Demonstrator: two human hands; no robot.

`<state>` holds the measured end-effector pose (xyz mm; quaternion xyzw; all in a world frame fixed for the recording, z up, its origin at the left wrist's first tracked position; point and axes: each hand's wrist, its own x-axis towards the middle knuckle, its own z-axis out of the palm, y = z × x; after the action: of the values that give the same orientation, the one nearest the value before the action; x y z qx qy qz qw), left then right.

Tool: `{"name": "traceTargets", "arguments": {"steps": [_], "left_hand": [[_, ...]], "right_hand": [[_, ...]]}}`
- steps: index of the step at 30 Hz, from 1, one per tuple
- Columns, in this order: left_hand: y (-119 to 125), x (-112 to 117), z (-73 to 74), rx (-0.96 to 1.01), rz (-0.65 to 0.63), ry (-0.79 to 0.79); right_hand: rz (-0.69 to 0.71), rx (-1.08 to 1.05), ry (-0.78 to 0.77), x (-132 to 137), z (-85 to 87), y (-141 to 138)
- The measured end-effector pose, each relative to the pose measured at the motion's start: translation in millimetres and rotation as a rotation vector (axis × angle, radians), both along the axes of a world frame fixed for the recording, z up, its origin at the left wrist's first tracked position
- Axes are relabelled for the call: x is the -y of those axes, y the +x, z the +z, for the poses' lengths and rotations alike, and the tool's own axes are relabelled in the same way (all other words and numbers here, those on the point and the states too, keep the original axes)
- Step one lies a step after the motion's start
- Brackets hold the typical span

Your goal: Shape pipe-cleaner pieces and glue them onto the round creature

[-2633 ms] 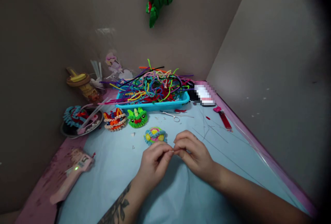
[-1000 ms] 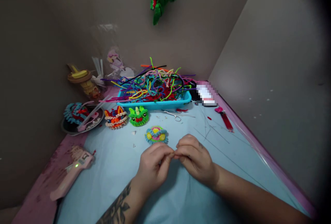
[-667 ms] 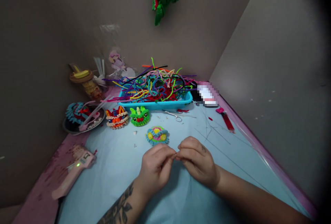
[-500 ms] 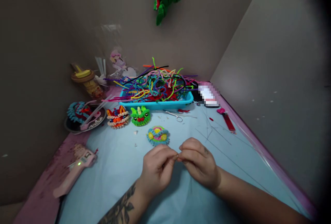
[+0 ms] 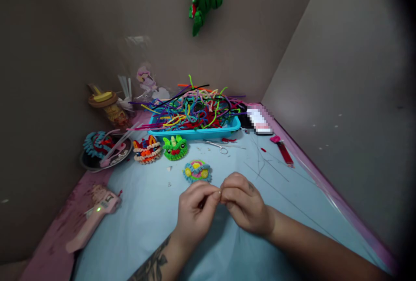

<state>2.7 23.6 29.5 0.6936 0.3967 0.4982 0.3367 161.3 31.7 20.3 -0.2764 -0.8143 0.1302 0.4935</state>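
Blue, pink and yellow fuzz makes up the little ornament (image 5: 196,171) sitting on the table cloth (image 5: 136,229) just past the fingertips. It's straight out beyond the fingers, long axis going side to side, and the left hand (image 5: 196,211) is the nearer one, knuckles right by its near edge. Can't tell if they actually touch. The right hand (image 5: 243,205) sits a bit further off to the side.

Both sets of fingers are pinched narrow, thumb against fingertip, and the two pinches meet tip to tip. If something's caught between them it's too tiny or too covered to make out, so no idea on that.

Texture-wise, the ornament is a squat oval with ridged blue loops round it and round yellow puffs. Behind it are a fuzzy green head (image 5: 176,148) with shiny dark eyes and a ruffled orange one (image 5: 147,150). Further back, a smooth blue plastic tray (image 5: 195,134) is heaped with bendy pipe cleaners (image 5: 195,108), with slim metal scissors (image 5: 216,144) lying in front. Thin, stiff-looking wires (image 5: 274,170) are scattered over on the right.
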Motion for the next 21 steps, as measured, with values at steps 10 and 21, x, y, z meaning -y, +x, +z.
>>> {"name": "traceTargets", "arguments": {"steps": [10,21], "left_hand": [[0.3,-3.0,-11.8,0.382,-0.134,-0.597],[11.9,-9.0,-26.9,0.402,-0.068,-0.681]], "right_hand": [[-0.062,-0.137,-0.14,2.2,-0.4,4.6],[-0.179,-0.135,-0.253,-7.7,-15.2,-6.6]]}}
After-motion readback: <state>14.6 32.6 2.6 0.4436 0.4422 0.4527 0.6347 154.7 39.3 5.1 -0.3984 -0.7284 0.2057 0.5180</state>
